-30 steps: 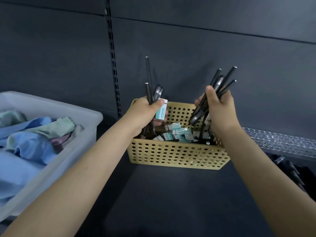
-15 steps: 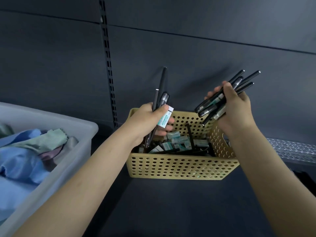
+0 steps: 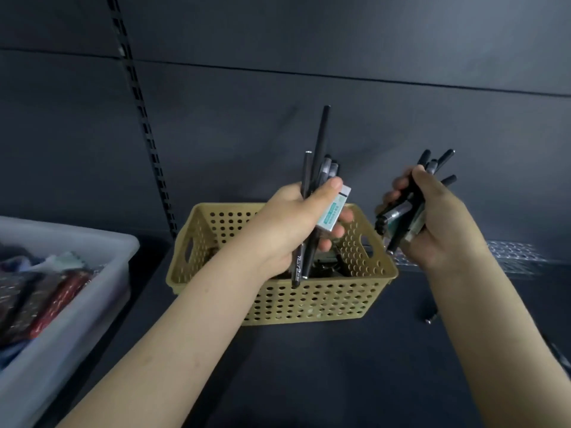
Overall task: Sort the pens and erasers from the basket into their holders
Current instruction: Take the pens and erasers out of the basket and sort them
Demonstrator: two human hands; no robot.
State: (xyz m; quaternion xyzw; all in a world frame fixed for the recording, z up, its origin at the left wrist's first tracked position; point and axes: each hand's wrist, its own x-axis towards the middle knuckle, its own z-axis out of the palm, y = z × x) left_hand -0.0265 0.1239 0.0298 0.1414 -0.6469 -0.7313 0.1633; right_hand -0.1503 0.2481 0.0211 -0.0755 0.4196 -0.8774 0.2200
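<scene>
A tan perforated basket (image 3: pixel 309 301) sits on the dark shelf in the middle of the view. Above it my left hand (image 3: pixel 290 230) grips a bundle of black pens (image 3: pixel 318 168) held upright, together with a white and teal eraser (image 3: pixel 335 213) pressed under the thumb. Right of the basket, my right hand (image 3: pixel 438 223) grips a second bundle of black pens (image 3: pixel 432 168) slanting up to the right. Dark items lie in the basket's bottom, mostly hidden by my left hand.
A white plastic bin (image 3: pixel 77 291) holding cloths stands at the left. A slotted upright rail (image 3: pixel 145 125) runs down the dark back wall. A perforated metal shelf strip (image 3: pixel 509 257) lies at the right, and a loose pen (image 3: pixel 431 316) rests on the shelf near my right forearm.
Both hands lifted their pen bundles out of the basket. My right hand moved rightward past the basket's side. The view shifted, so the basket sits lower in frame.
</scene>
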